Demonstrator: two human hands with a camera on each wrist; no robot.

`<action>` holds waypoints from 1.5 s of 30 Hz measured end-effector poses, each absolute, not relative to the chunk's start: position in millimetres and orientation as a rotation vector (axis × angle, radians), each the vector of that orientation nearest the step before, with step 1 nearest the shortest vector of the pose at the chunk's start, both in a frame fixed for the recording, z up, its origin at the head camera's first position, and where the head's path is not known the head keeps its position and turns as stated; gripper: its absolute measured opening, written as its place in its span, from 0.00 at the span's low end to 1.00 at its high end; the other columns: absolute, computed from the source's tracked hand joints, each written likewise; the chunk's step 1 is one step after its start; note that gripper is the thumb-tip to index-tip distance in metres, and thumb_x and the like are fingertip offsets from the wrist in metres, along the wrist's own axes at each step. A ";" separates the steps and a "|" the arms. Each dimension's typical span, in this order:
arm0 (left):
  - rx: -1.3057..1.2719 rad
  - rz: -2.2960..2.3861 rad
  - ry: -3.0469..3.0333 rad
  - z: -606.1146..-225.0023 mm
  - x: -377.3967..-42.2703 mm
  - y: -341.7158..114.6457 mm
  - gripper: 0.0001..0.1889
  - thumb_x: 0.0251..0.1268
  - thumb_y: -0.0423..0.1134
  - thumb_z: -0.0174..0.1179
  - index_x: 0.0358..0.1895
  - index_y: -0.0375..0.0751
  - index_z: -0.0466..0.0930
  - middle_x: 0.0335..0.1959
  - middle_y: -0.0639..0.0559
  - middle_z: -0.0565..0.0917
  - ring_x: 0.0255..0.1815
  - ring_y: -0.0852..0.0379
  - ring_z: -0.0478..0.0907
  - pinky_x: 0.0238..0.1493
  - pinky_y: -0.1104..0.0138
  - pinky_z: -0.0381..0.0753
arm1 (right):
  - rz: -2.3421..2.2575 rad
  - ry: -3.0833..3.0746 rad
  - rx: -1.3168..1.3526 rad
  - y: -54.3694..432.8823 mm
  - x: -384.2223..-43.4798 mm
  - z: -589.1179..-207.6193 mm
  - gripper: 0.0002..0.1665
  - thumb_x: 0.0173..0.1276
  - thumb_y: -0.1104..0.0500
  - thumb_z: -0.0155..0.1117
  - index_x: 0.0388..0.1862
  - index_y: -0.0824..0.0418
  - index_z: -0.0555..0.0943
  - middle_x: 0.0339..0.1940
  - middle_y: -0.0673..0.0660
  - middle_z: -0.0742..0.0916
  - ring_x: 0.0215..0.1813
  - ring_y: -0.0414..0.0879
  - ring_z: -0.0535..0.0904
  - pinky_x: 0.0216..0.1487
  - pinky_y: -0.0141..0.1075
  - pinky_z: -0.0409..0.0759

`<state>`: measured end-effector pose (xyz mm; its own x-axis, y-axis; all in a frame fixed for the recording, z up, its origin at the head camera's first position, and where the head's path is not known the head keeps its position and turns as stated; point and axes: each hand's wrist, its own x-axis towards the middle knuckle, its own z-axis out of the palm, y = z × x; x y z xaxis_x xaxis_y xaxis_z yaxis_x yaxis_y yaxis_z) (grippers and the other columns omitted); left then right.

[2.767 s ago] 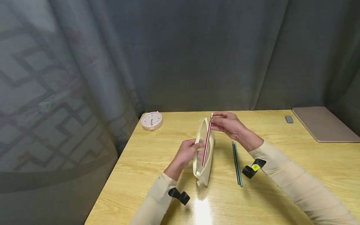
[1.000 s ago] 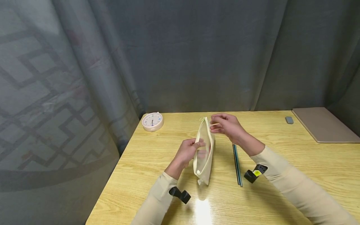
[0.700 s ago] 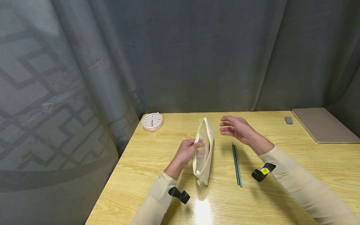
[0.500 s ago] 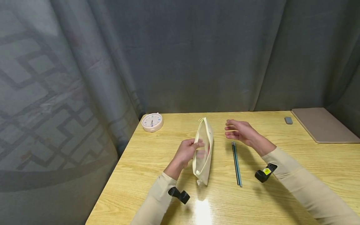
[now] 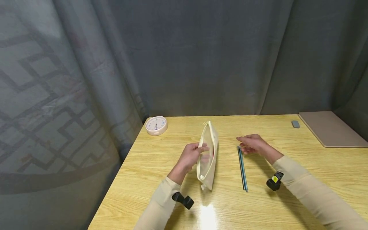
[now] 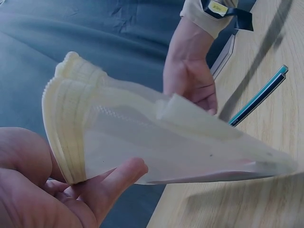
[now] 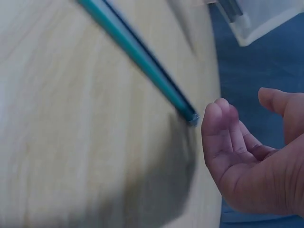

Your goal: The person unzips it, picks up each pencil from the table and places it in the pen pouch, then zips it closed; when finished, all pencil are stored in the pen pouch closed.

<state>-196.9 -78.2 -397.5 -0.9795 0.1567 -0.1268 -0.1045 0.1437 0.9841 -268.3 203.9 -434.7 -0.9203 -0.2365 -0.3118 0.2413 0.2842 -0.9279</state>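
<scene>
at the middle of the pale wooden table (image 5: 302, 166), our left hand (image 5: 190, 156) pinches the upper edge of the cream fabric zip pouch (image 5: 209, 156), thumb on one side and fingers on the other, so that the pouch stands on its long edge with its mouth held apart. in the left wrist view the pouch (image 6: 156, 142) shows a translucent mesh side and a thick zip band by the thumb. just to the right, a pair of slim teal pencils (image 5: 242, 167) lies flat on the wood, pointing away from us. our right hand (image 5: 253, 144) hovers at their far tip with fingers loosely bent and holding nothing; in the right wrist view the fingertips (image 7: 221, 128) sit just beside the pencil end (image 7: 142, 61), and we cannot tell whether they touch it.

a faint red streak shows through the mesh, too dim to identify. a round pink clock (image 5: 156, 125), a small grey eraser (image 5: 295, 124) and a flat tan board (image 5: 330, 129), cut off at the right edge, sit along the far side.
</scene>
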 end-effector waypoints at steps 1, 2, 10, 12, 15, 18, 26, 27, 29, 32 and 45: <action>0.054 1.936 2.216 -397.5 -196.9 -78.3 0.18 0.79 0.30 0.50 0.63 0.24 0.78 0.59 0.32 0.83 0.47 0.37 0.89 0.44 0.60 0.92 | -1.653 2.185 0.006 204.5 -267.7 -437.7 0.38 0.81 0.49 0.55 0.71 0.81 0.64 0.43 0.60 0.84 0.28 0.36 0.83 0.33 0.32 0.90; 0.055 1.937 2.217 -397.6 -196.9 -78.4 0.18 0.79 0.30 0.50 0.63 0.24 0.78 0.59 0.32 0.84 0.47 0.37 0.89 0.44 0.60 0.93 | -1.631 2.202 0.005 204.9 -267.2 -440.7 0.36 0.81 0.48 0.56 0.69 0.80 0.66 0.40 0.58 0.84 0.28 0.37 0.83 0.33 0.33 0.90; 0.072 1.943 2.188 -398.1 -197.1 -79.3 0.18 0.80 0.29 0.48 0.65 0.23 0.76 0.60 0.32 0.83 0.49 0.37 0.88 0.46 0.60 0.92 | -1.580 2.262 0.034 204.2 -264.8 -456.3 0.30 0.79 0.48 0.60 0.60 0.76 0.72 0.33 0.53 0.82 0.29 0.40 0.82 0.32 0.34 0.89; 0.073 1.944 2.186 -398.1 -197.3 -79.3 0.18 0.80 0.29 0.48 0.65 0.23 0.76 0.60 0.32 0.83 0.49 0.36 0.88 0.46 0.60 0.92 | -1.582 2.278 0.024 204.0 -264.4 -457.5 0.28 0.78 0.51 0.62 0.58 0.76 0.72 0.32 0.53 0.83 0.28 0.40 0.82 0.31 0.34 0.89; 0.074 1.944 2.185 -398.0 -197.4 -79.4 0.18 0.80 0.29 0.47 0.65 0.24 0.76 0.60 0.32 0.83 0.49 0.36 0.88 0.46 0.60 0.92 | -1.578 2.302 0.005 204.3 -263.8 -458.7 0.24 0.76 0.57 0.65 0.56 0.77 0.73 0.30 0.54 0.85 0.28 0.40 0.82 0.30 0.33 0.89; 0.070 1.945 2.183 -397.8 -197.3 -79.5 0.18 0.80 0.29 0.47 0.65 0.23 0.76 0.60 0.32 0.83 0.49 0.36 0.88 0.46 0.60 0.92 | -1.570 2.321 -0.018 205.1 -262.8 -459.0 0.21 0.73 0.65 0.66 0.55 0.79 0.73 0.29 0.55 0.85 0.28 0.40 0.82 0.30 0.33 0.89; 0.061 1.950 2.176 -398.4 -197.9 -79.7 0.18 0.80 0.30 0.48 0.65 0.24 0.76 0.59 0.32 0.84 0.48 0.37 0.88 0.45 0.60 0.92 | -1.505 2.395 -0.049 203.8 -262.1 -457.9 0.21 0.67 0.70 0.69 0.53 0.81 0.74 0.29 0.58 0.84 0.29 0.42 0.82 0.30 0.34 0.90; 0.061 1.951 2.175 -398.4 -197.9 -79.8 0.18 0.80 0.30 0.48 0.65 0.24 0.76 0.59 0.32 0.84 0.48 0.37 0.88 0.45 0.60 0.92 | -1.497 2.404 -0.052 203.3 -262.2 -458.3 0.21 0.66 0.70 0.69 0.53 0.81 0.74 0.29 0.58 0.84 0.29 0.43 0.82 0.30 0.35 0.90; 0.064 1.952 2.175 -398.3 -197.7 -79.9 0.18 0.80 0.30 0.48 0.65 0.23 0.76 0.59 0.32 0.84 0.48 0.36 0.88 0.46 0.60 0.92 | -1.482 2.425 -0.041 201.9 -262.0 -458.2 0.21 0.65 0.70 0.70 0.52 0.80 0.75 0.29 0.59 0.84 0.28 0.43 0.83 0.30 0.35 0.90; 0.066 1.955 2.171 -397.4 -197.1 -79.7 0.18 0.80 0.29 0.48 0.65 0.23 0.76 0.59 0.31 0.83 0.48 0.36 0.88 0.46 0.60 0.92 | -1.410 2.495 -0.079 200.5 -261.9 -458.8 0.22 0.63 0.69 0.71 0.52 0.80 0.76 0.29 0.60 0.85 0.28 0.43 0.83 0.30 0.36 0.90; 0.066 1.951 2.188 -395.8 -195.1 -78.5 0.18 0.79 0.29 0.48 0.64 0.22 0.76 0.58 0.31 0.84 0.45 0.37 0.89 0.45 0.60 0.92 | -1.352 2.483 -0.160 207.9 -261.9 -452.0 0.28 0.65 0.70 0.64 0.62 0.84 0.73 0.39 0.67 0.86 0.32 0.45 0.85 0.35 0.39 0.92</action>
